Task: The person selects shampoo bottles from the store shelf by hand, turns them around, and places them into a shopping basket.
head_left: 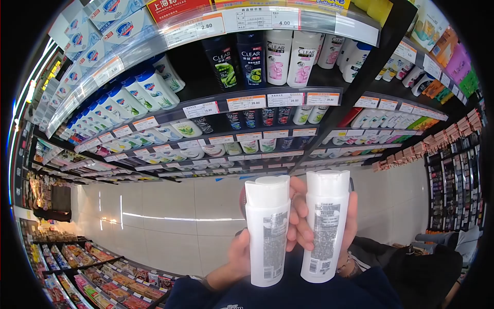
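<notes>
Two white bottles are held upright side by side, their printed back labels facing the camera. My left hand (pixel 240 253) is wrapped round the left bottle (pixel 268 232), its thumb on the left edge and its fingers showing at the right edge. Around the right bottle (pixel 324 226) my right hand (pixel 352 220) is closed, with fingers visible on both sides. The bottles are close together, with fingertips in the gap between them. Both caps look closed. Behind and above them, white and pink bottles (pixel 278 59) stand on a shelf beside dark bottles (pixel 250 62).
Shelves with price labels (pixel 247 102) curve across the top, holding blue-capped bottles (pixel 154 90) at left. Low shelves of packets (pixel 110 278) are at lower left. Tiled floor (pixel 170 216) lies between. A rack (pixel 453 180) stands at right, near a dark bag-like shape (pixel 411 273).
</notes>
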Motion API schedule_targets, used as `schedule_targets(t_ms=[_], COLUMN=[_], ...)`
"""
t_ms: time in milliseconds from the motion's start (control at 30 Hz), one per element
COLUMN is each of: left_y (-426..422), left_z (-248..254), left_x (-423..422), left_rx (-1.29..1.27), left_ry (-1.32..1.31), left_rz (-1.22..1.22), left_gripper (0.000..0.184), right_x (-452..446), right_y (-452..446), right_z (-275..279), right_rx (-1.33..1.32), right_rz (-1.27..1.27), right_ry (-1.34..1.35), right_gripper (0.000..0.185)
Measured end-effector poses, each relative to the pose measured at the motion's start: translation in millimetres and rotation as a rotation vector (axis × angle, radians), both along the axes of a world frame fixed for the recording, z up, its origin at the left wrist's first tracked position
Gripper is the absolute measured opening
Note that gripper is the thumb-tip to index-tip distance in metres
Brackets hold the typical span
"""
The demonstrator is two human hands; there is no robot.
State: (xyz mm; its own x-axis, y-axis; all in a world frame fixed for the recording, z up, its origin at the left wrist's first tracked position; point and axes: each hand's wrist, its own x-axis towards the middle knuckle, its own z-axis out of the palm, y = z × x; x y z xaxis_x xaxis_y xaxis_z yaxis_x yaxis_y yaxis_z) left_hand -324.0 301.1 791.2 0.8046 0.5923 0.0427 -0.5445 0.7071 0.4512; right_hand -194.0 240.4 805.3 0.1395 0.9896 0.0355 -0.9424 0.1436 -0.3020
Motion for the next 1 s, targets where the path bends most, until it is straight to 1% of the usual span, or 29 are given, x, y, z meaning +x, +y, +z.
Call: schedule_targets(t_ms=[67,133,200,267,333,500,567,600,633,667,700,767,900,967,1000], left_y=[-2,-1,-1,-4,-6,-7,-9,-6,-1,1,0,-7,-3,-2,-5], left_z=[6,18,17,3,1,5,3,0,-4,-6,-3,7,5,0,5], left_x=[3,5,4,-3,-2,-4,-2,-3,-5,-7,-4,3,0,-4,0], left_rx=[0.047,0.082,0.117,-0.007,-0.017,-0.036,-0.043,-0.042,0.011,0.064,0.064,-0.031,0.011,0.1,0.029], left_ry=[0.112,0.126,0.139,0.151,0.136,0.119,0.083,0.082,0.055,0.029,0.028,0.07,0.06,0.109,0.131], left_rz=[0.097,0.076,0.055,0.059,0.063,0.079,0.131,0.131,0.068,0.004,0.004,0.175,0.141,0.071,0.144], left_gripper=[0.089,0.087,0.086,0.084,0.084,0.082,0.081,0.081,0.078,0.08,0.08,0.082,0.084,0.086,0.086], right_x=[0,-1,1,1,-2,-7,-6,-5,-5,-5,-5,-5,-5,-5,-5], right_y=[0,-1,-2,-2,-1,1,2,2,2,3,3,2,3,4,4], right_z=[0,-1,-6,-7,-2,1,0,-1,-2,-2,-2,-1,-1,-2,-3], right_rx=[-0.003,-0.015,0.015,0.042,-0.02,-0.018,-0.01,-0.004,0.002,0.002,-0.004,-0.018,0.007,0.002,0.005], right_rz=[0.001,-0.001,0.021,0.045,0.006,-0.017,-0.02,-0.008,0.005,0.006,0.007,0.002,0.018,0.024,0.027], right_ry=[0.015,-0.024,-0.057,-0.089,-0.085,-0.018,-0.007,-0.016,-0.024,-0.025,0.014,0.05,0.098,0.103,0.108], right_gripper=[0.096,0.095,0.095,0.094,0.095,0.094,0.094,0.094,0.094,0.094,0.094,0.094,0.094,0.093,0.093])
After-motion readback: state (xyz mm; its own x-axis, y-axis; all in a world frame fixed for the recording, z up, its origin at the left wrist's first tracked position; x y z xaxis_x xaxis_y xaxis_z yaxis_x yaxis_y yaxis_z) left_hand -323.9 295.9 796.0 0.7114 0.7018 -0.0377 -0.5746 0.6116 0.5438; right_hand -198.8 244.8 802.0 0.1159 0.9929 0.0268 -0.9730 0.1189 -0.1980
